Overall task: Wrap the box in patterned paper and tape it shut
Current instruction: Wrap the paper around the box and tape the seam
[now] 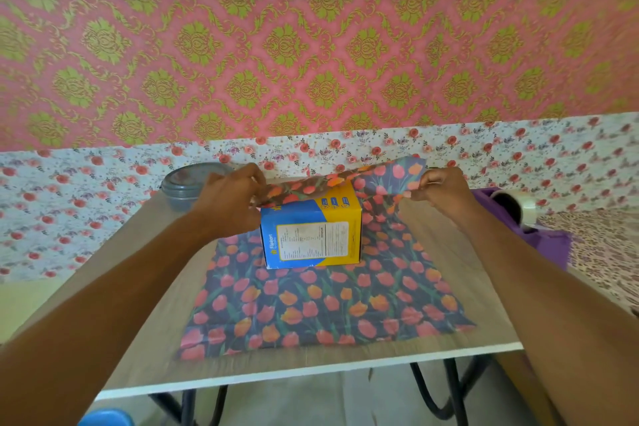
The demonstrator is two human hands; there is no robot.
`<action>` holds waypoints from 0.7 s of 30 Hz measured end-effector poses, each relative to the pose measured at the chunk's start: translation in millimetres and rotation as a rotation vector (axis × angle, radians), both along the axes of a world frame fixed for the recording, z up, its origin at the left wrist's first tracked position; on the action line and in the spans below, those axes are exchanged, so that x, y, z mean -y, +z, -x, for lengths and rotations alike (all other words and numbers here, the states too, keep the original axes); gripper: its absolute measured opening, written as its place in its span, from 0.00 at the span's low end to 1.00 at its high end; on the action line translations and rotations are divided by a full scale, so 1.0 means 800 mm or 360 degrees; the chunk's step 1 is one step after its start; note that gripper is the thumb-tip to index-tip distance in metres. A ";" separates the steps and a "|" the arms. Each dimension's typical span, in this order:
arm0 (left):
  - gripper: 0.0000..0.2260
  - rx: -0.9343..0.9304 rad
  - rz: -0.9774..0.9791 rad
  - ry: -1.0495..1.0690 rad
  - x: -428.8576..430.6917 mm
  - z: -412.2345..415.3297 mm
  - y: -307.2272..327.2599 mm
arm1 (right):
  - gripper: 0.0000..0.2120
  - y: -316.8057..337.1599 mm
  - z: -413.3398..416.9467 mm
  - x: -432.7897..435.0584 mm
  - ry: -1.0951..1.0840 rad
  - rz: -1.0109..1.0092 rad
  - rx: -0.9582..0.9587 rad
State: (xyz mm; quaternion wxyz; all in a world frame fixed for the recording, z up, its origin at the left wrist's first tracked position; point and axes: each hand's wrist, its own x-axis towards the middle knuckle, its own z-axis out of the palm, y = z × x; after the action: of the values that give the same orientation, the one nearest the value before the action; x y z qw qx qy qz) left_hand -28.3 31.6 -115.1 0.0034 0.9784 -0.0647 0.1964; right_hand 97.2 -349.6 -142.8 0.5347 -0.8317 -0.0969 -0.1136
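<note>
Blue-and-yellow box [311, 235] stands on the tulip-patterned paper [325, 304], which lies spread on the table [449, 245]. Left hand [230, 199] and right hand [441, 188] each pinch the paper's far edge, lifted over the box top. Tape roll [515, 206] sits at the right, a lidded grey container [185, 185] far left.

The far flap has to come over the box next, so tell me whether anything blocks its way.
Nothing visible does. The left hand and right hand pinch the far edge of the paper above the box, whose visible top is bare. The tape roll sits off right, the container far left, both clear of the paper.
</note>
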 end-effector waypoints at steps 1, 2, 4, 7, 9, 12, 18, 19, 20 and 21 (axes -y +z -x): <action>0.20 -0.0033 0.0018 -0.0019 0.002 0.003 0.003 | 0.12 0.000 0.001 0.000 -0.0005 0.0043 0.0010; 0.23 -0.0078 0.0046 -0.0011 0.006 0.006 0.007 | 0.15 -0.001 0.003 0.000 -0.0007 0.0078 0.0022; 0.31 -0.0160 0.0052 -0.0006 0.010 0.007 0.013 | 0.20 -0.001 0.007 -0.001 -0.0016 0.0115 0.0043; 0.38 -0.0143 -0.0239 -0.0091 0.019 0.007 0.012 | 0.21 -0.004 0.006 -0.001 -0.0038 0.0144 0.0067; 0.34 -0.0085 -0.0369 -0.0131 0.022 0.004 0.006 | 0.18 -0.008 0.005 -0.001 -0.0051 0.0165 0.0059; 0.27 -0.0059 -0.0378 -0.0152 0.020 -0.002 -0.002 | 0.12 -0.015 0.004 -0.003 -0.0143 0.0140 0.0020; 0.18 0.0016 -0.0259 -0.0177 0.022 -0.002 -0.016 | 0.34 -0.020 0.024 -0.020 -0.0260 0.0078 0.0208; 0.18 0.0028 -0.0232 -0.0185 0.022 -0.001 -0.018 | 0.37 -0.021 0.029 -0.026 -0.0274 0.0139 0.0302; 0.18 0.0036 -0.0205 -0.0184 0.022 -0.001 -0.020 | 0.39 -0.020 0.037 -0.032 -0.0293 0.0219 0.0390; 0.17 0.0041 -0.0180 -0.0186 0.021 -0.001 -0.021 | 0.41 -0.017 0.045 -0.039 -0.0323 0.0313 0.0473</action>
State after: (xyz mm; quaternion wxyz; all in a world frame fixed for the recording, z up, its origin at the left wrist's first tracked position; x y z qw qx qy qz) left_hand -27.7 14.9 -132.3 -0.0413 0.9689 -0.1327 0.2046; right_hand 61.4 -318.4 -156.6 0.4165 -0.8595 -0.1012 -0.2784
